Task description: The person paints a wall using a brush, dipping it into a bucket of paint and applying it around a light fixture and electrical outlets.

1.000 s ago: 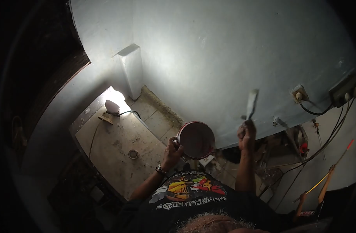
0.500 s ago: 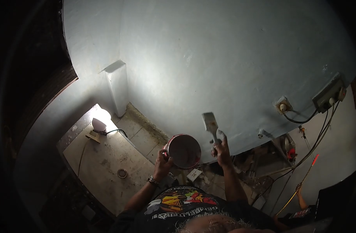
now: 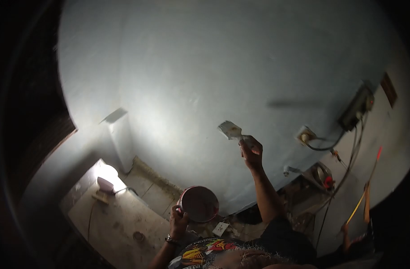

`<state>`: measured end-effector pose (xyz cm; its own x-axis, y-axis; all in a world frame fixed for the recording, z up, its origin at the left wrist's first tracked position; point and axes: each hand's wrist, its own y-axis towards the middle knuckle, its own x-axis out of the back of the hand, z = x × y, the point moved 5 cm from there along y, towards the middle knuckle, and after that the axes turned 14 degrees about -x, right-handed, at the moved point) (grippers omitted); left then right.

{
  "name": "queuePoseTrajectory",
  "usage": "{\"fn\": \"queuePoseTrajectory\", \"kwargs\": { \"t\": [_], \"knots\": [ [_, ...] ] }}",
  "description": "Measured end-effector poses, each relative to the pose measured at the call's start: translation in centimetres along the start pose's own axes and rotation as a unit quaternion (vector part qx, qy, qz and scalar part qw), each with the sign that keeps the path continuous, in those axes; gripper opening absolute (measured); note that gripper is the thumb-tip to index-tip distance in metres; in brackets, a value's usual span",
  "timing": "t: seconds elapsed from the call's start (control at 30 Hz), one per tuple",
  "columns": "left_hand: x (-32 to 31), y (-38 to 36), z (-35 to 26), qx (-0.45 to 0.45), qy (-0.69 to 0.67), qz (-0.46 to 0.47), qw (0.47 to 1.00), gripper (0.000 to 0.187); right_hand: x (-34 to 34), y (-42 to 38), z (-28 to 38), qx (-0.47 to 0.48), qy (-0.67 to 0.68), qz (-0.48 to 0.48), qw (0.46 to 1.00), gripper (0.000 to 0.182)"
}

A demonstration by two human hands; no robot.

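My left hand (image 3: 178,221) grips the rim of a round reddish bucket (image 3: 199,204), whose inside looks grey. Raised in front of the pale wall (image 3: 182,89), my right hand (image 3: 251,150) is closed round the handle of a wide flat paintbrush (image 3: 231,130). The brush points up and to the left, its bristles close to the wall; whether they touch it I cannot tell.
A bright lamp (image 3: 107,174) stands on a stained tabletop (image 3: 120,219) at the left. Right of my arm are a socket (image 3: 305,135), a power strip (image 3: 356,107) and hanging cables. Another person's arm (image 3: 366,201) holds a yellow-and-red pole (image 3: 357,208) at the lower right.
My right hand has risen with the brush, which has tilted to the left. In the view, the wall fittings, lamp and bucket have shifted down and left. The other person's arm reaches higher on the pole.
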<state>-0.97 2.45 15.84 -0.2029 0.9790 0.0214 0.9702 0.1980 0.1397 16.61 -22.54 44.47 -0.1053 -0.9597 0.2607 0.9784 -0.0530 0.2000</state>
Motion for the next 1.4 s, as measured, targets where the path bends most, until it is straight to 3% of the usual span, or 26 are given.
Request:
{"fn": "queuePoseTrajectory", "kwargs": {
  "t": [0.17,0.23,0.3,0.37,0.43,0.6,0.73,0.87,0.97,1.07,1.17,1.2,1.23,1.3,1.4],
  "knots": [
    [-0.2,0.3,2.1,0.026,-0.07,-0.005,0.997,0.038,7.4,1.0,8.2,0.234,-0.118,-0.136,0.955,0.031],
    [-0.3,0.8,0.7,0.037,-0.081,0.0,0.996,0.037,11.3,0.7,15.8,0.42,-0.351,-0.252,0.798,0.033],
    [-0.5,1.4,1.5,0.021,-0.075,0.003,0.997,0.036,14.4,1.1,20.3,0.513,-0.438,-0.271,0.686,0.033],
    [-0.5,1.9,1.3,0.012,-0.06,0.0,0.998,0.036,18.5,2.4,23.9,0.515,-0.499,-0.337,0.611,0.033],
    [-0.6,2.2,0.3,0.016,-0.067,-0.004,0.998,0.036,20.6,2.1,28.9,0.492,-0.473,-0.4,0.612,0.034],
    [-1.4,2.8,0.2,0.01,-0.056,-0.01,0.998,0.038,26.3,4.0,35.9,0.463,-0.528,-0.477,0.529,0.034],
    [-1.8,2.8,-1.3,0.002,-0.021,-0.012,1.0,0.038,31.2,3.9,38.5,0.404,-0.516,-0.486,0.578,0.034],
    [-3.0,3.4,-1.5,-0.004,-0.014,-0.001,1.0,0.038,33.6,4.7,38.3,0.394,-0.584,-0.477,0.525,0.035],
    [-4.1,3.9,-0.3,0.013,-0.053,0.002,0.998,0.037,30.7,4.0,34.5,0.307,-0.628,-0.446,0.558,0.036],
    [-5.0,4.1,0.0,-0.003,-0.087,-0.002,0.996,0.036,28.7,2.5,30.7,0.248,-0.677,-0.346,0.601,0.038],
    [-5.5,4.5,1.7,-0.037,-0.059,0.011,0.998,0.035,27.6,-0.1,33.4,0.211,-0.662,-0.346,0.63,0.04],
    [-5.6,4.5,1.1,-0.027,-0.069,0.017,0.997,0.035,28.5,0.0,35.1,0.276,-0.664,-0.383,0.58,0.041],
    [-5.6,4.5,0.1,-0.016,-0.078,0.021,0.997,0.035,29.0,0.1,37.0,0.291,-0.611,-0.4,0.619,0.041],
    [-6.1,4.5,0.1,-0.01,-0.092,0.019,0.995,0.035,31.9,1.4,40.5,0.34,-0.58,-0.46,0.579,0.04],
    [-6.5,4.8,1.9,-0.017,-0.096,0.006,0.995,0.035,35.4,4.2,40.0,0.194,-0.665,-0.477,0.54,0.041]
  ]
}}
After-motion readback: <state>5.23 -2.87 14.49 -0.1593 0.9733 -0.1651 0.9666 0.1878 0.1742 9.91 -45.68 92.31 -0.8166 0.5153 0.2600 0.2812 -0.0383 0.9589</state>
